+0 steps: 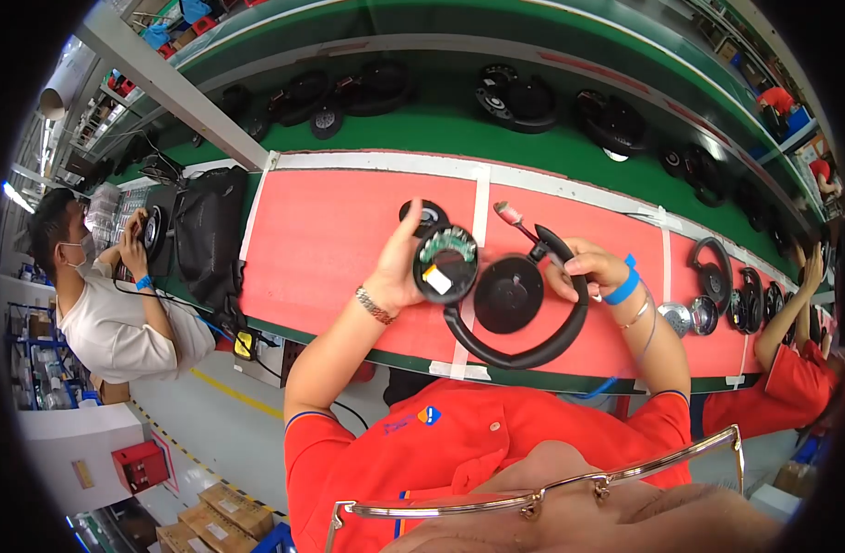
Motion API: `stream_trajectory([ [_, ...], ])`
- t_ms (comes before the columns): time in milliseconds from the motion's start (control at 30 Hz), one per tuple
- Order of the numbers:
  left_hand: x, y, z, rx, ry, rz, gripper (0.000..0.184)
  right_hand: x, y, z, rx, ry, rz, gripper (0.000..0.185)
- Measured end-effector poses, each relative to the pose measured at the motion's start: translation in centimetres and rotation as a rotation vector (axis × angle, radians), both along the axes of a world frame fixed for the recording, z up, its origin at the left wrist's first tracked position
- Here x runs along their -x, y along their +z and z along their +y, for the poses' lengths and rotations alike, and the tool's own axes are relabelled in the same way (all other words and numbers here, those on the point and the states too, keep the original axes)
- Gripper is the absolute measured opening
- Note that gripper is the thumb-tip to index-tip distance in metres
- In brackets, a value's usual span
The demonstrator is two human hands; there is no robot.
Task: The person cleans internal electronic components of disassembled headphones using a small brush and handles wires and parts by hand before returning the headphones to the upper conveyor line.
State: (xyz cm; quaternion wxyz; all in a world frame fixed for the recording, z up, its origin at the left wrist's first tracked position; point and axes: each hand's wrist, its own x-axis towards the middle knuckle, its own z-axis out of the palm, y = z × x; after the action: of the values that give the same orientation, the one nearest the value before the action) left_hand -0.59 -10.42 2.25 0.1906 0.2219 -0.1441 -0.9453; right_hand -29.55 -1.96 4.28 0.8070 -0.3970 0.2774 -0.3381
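Note:
Black headphones [524, 358] are held up over the pink mat, the headband curving toward my body. My left hand [397, 275] grips one ear cup [446, 267], which is opened to show a green circuit board and a white label. A small round black part [426, 217] shows behind my left thumb; whether it is attached cannot be told. My right hand [592, 273] pinches the headband side by the other ear cup [509, 294], whose face is dark and round. A short piece with a reddish end [508, 213] sticks up near that cup.
The pink mat [330, 221] has white tape strips. More headphones [711, 275] and round cup parts [703, 315] lie on the right. A green conveyor [441, 111] carrying several headphones runs behind. A co-worker [118, 304] sits left by a black bag [209, 230]; another's red sleeve [777, 396] is right.

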Motion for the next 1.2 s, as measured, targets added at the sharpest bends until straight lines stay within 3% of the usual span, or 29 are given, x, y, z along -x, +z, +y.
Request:
stream_trajectory([
  [33, 0.5, -0.3, 0.2, -0.031, -0.031, 0.013, 0.090, 0.2, -0.9, 0.0, -0.026, 0.017, 0.007, 0.037],
  [67, 1.0, -1.0, 0.6, -0.158, 0.038, 0.085, 0.074, 0.3, -1.4, 0.1, -0.053, 0.034, 0.015, 0.037],
  [133, 1.9, -1.2, 0.8, 0.009, 0.277, -0.024, 0.058, 0.3, -1.4, 0.1, -0.133, 0.022, 0.022, 0.033],
  [167, 1.8, -1.0, 1.0, 0.148, 0.327, -0.073, 0.049, 0.2, -1.4, 0.1, -0.109, -0.116, 0.142, 0.031],
  [267, 1.4, -0.6, 2.0, 0.337, 0.422, -0.090, 0.047, 0.9, -1.6, -0.8, -0.100, -0.325, 0.282, 0.025],
  [333, 1.4, -0.7, 3.4, 0.612, 0.420, -0.174, 0.045, 1.2, -3.3, -2.0, 0.293, -0.544, 0.678, 0.023],
  [433, 1.4, -1.0, 6.4, 1.018, 0.370, -0.419, 0.034, 1.0, -1.4, -4.0, 0.428, -0.496, 0.979, 0.022],
  [467, 1.4, -1.2, 7.1, 1.173, 0.362, -0.415, 0.029, 0.8, -0.9, -4.8, 0.561, -0.449, 1.151, 0.025],
  [533, 1.3, -2.3, 8.5, 1.312, 0.350, -0.398, 0.027, 1.0, -0.8, -6.7, 0.830, -0.334, 1.251, 0.030],
  [800, 0.7, -2.8, 10.9, 1.281, 0.465, -0.376, 0.034, -0.9, -1.1, -11.8, 1.031, -0.058, 1.269, 0.038],
  [867, 0.9, -2.6, 11.4, 1.341, 0.448, -0.541, 0.035, -1.4, -1.9, -11.7, 1.240, -0.286, 1.183, 0.040],
  [933, 0.5, -1.8, 11.0, 1.557, 0.368, -0.699, 0.034, -3.0, -0.9, -10.1, 1.194, -0.345, 1.183, 0.036],
  [1000, 0.6, -2.1, 10.7, 1.923, 0.443, -0.749, 0.038, -4.1, -0.1, -7.7, 1.087, -0.517, 1.277, 0.034],
  [1033, 0.5, -1.7, 10.6, 2.014, 0.435, -0.737, 0.042, -3.9, -0.3, -6.5, 1.156, -0.496, 1.273, 0.036],
  [1133, 0.8, -2.2, 11.0, 2.085, 0.431, -0.586, 0.040, -4.1, 0.9, -1.7, 0.928, -0.252, 1.248, 0.038],
  [1200, 0.8, -2.5, 10.8, 2.105, 0.395, -0.578, 0.038, -4.3, 1.3, 1.2, 0.898, -0.233, 1.245, 0.040],
])
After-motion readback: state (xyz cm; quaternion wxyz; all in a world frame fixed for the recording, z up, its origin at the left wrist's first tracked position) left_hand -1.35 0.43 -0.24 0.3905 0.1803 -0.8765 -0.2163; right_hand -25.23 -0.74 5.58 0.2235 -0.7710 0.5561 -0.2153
